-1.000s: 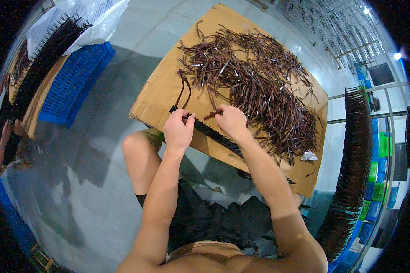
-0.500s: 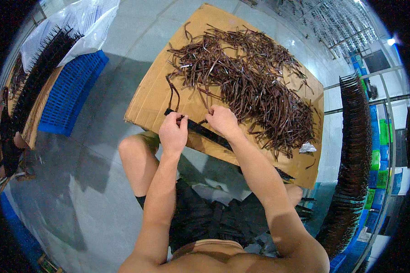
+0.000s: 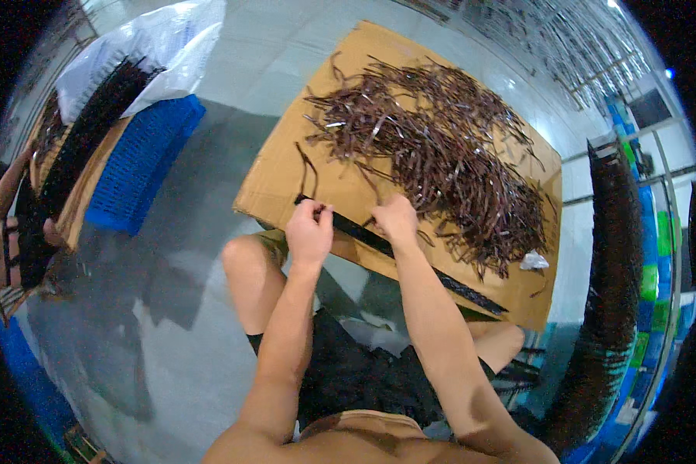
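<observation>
A long black bar [image 3: 371,238] lies slantwise along the near edge of a cardboard sheet [image 3: 274,166]. My left hand [image 3: 311,232] is closed on the bar near its far left end. My right hand [image 3: 398,221] is pinched just above the bar, with a short dark brown strip [image 3: 370,223] at its fingertips. Beyond my hands is a big loose heap of thin brown strips [image 3: 456,166]. A bent strip [image 3: 308,166] lies apart from it, close to the bar's left end. My right forearm crosses over part of the bar.
A blue perforated crate [image 3: 143,166] and a dark bristly stack [image 3: 93,131] with white plastic sheeting [image 3: 182,46] stand at left. Tall dark bristly rows [image 3: 615,232] hang at right, beside metal rails. A crumpled white scrap [image 3: 533,261] lies on the cardboard.
The whole view has shifted, so everything sits slightly lower and further right. Both hands keep nearly the same places at the bar, the left still gripping it.
</observation>
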A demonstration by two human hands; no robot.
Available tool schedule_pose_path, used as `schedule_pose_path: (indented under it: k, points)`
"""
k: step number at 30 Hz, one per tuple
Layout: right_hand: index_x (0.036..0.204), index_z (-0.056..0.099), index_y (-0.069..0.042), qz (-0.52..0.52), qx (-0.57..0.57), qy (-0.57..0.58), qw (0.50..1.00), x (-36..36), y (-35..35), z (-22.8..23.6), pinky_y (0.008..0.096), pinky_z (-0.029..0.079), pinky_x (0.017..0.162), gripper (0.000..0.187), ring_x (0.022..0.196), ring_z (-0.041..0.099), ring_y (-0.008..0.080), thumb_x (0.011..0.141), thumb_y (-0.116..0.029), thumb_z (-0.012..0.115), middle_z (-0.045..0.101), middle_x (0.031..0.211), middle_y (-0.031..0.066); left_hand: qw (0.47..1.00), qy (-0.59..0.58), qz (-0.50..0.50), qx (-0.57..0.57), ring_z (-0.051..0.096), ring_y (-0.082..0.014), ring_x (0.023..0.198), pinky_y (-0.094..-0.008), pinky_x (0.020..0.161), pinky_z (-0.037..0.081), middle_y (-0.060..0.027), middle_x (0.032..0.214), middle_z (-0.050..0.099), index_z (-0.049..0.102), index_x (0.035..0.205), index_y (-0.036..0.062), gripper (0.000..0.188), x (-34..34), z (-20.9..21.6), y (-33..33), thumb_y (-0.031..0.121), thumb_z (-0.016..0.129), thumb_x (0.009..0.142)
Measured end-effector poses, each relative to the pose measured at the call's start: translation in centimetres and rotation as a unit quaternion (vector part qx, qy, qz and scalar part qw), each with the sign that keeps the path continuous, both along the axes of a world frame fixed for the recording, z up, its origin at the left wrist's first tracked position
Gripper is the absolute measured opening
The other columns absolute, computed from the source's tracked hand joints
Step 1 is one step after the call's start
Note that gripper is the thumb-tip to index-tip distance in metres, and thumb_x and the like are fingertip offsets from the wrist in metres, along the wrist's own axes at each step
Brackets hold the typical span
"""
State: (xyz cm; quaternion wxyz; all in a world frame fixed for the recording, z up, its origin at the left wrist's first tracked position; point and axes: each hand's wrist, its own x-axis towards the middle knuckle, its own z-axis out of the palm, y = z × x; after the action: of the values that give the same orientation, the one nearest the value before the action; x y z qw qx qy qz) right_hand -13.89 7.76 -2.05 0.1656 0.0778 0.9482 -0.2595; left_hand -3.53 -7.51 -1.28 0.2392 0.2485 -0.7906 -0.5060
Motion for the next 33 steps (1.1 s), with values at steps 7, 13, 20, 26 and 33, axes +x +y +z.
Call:
schedule_pose_path:
  k: [7,13,20,26,33]
  points:
    - [0.093,0.056,0.002,-0.218,-0.481,-0.094,0.844,2.2,0.0,5.0,0.0326,0.053,0.055,0.018,0.065,0.065,0.0248,0.078,-0.003,0.066,0.063,0.082,0.0122,1.0,0.002,0.017,-0.015,0.063,-0.0344,0.076,-0.041,0.067,0.05,-0.0171,0.084,0.064,0.062,0.088,0.0023,0.018,0.5,-0.8,0.5,0.019,0.067,0.081]
    - [0.094,0.05,-0.001,-0.128,-0.532,-0.079,0.833,4.5,-2.3,7.5,0.0299,0.052,0.053,0.02,0.071,0.064,0.0214,0.083,-0.005,0.066,0.062,0.084,0.0114,0.999,-0.002,0.009,-0.035,0.064,-0.0339,0.08,-0.0416,0.072,0.051,-0.018,0.087,0.064,0.063,0.092,0.0016,0.02,0.2,-0.7,-0.1,0.018,0.067,0.081]
    - [0.123,0.044,0.0,-0.021,-0.5,0.147,0.853,3.4,-6.2,7.2,0.0268,0.052,0.07,0.043,0.082,0.061,0.0164,0.085,-0.004,0.064,0.062,0.095,0.0097,0.998,0.007,0.034,-0.045,0.068,-0.0318,0.073,-0.0376,0.066,0.053,-0.0173,0.081,0.068,0.069,0.091,0.0034,0.017,-0.7,-0.9,0.6,0.017,0.069,0.081]
    - [0.104,0.059,0.001,0.146,-0.364,0.149,0.908,2.0,-6.2,3.8,0.0244,0.053,0.069,0.015,0.08,0.061,0.011,0.091,-0.006,0.059,0.063,0.092,0.005,0.996,-0.023,0.024,-0.084,0.064,-0.0336,0.073,-0.0409,0.064,0.05,-0.0158,0.08,0.066,0.066,0.085,0.0027,0.011,-0.9,-0.4,0.4,0.014,0.067,0.083]
    - [0.106,0.057,0.004,0.104,-0.461,0.118,0.874,3.0,-6.0,2.8,0.0318,0.052,0.069,0.02,0.078,0.064,0.0212,0.091,-0.008,0.059,0.062,0.094,0.0154,0.995,0.001,0.021,-0.094,0.063,-0.0332,0.078,-0.04,0.069,0.05,-0.0142,0.083,0.066,0.066,0.087,0.0033,0.009,-0.7,-0.8,0.4,0.01,0.066,0.081]
